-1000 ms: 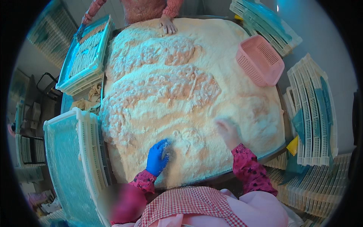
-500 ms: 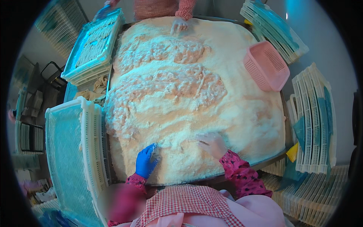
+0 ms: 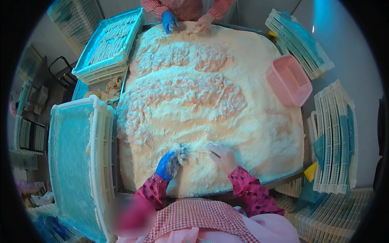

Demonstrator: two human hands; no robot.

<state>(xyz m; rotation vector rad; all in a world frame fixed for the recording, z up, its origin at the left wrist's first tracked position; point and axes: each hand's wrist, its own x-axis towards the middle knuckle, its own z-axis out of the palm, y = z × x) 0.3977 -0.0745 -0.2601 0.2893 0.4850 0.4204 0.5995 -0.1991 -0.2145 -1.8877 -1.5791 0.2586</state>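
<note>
1. The worker's left hand (image 3: 168, 166), blue-gloved, reaches in over the table's (image 3: 290, 178) near edge, thumb side inward, fingers curled; I can't tell whether the powdery clump at their tips is gripped.
2. The right hand (image 3: 223, 156) lies just beside it on the pale powder (image 3: 259, 121), fingers loosely extended and slightly parted, pointing inward and toward the far edge.
3. Two ridges of glossy, pale strips (image 3: 182, 89) run across from the table's left edge, beyond both hands.
4. One pink basket (image 3: 289, 81) sits tilted at the right edge, toward the far right corner.
5. Two co-worker's hands (image 3: 169, 22), one blue-gloved, touch the powder at the far edge.
6. Two tray stacks (image 3: 108, 42) flank the left edge.
</note>
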